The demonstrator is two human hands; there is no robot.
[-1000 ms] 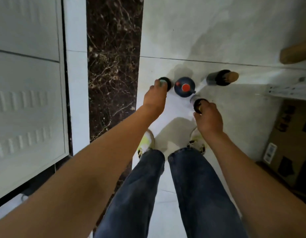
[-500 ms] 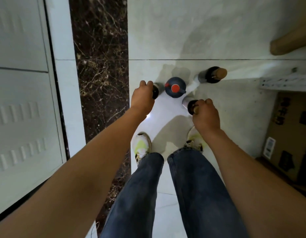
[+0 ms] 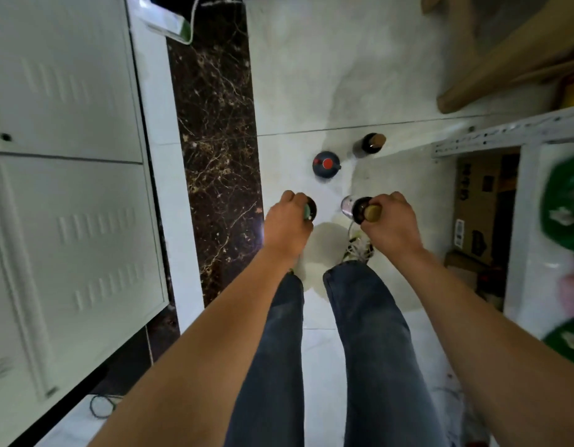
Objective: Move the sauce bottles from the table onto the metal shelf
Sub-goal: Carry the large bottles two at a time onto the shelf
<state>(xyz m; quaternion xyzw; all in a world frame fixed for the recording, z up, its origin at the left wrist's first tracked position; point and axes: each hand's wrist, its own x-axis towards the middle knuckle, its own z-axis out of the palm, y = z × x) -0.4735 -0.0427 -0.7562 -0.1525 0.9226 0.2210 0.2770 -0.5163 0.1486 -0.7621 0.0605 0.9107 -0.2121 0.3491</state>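
Observation:
I look straight down at the pale floor. My left hand (image 3: 287, 221) grips the neck of a dark bottle with a green cap (image 3: 309, 208), lifted off the floor. My right hand (image 3: 390, 221) grips a dark bottle with a tan cap (image 3: 359, 208), also lifted. Two more bottles stand on the floor ahead: a round dark one with a red cap (image 3: 326, 164) and a dark one with a tan cap (image 3: 369, 144). The white metal shelf (image 3: 492, 137) runs along the right edge.
A white metal cabinet (image 3: 63, 221) fills the left side beside a dark marble strip (image 3: 214, 156). A cardboard box (image 3: 482, 204) sits under the shelf, with green bags (image 3: 566, 201) on it. A wooden chair leg (image 3: 505, 62) is at the top right. My legs stand below.
Both hands have lifted their bottles off the floor and drawn them back toward me. The view has risen and widened; the other two bottles stay standing on the floor.

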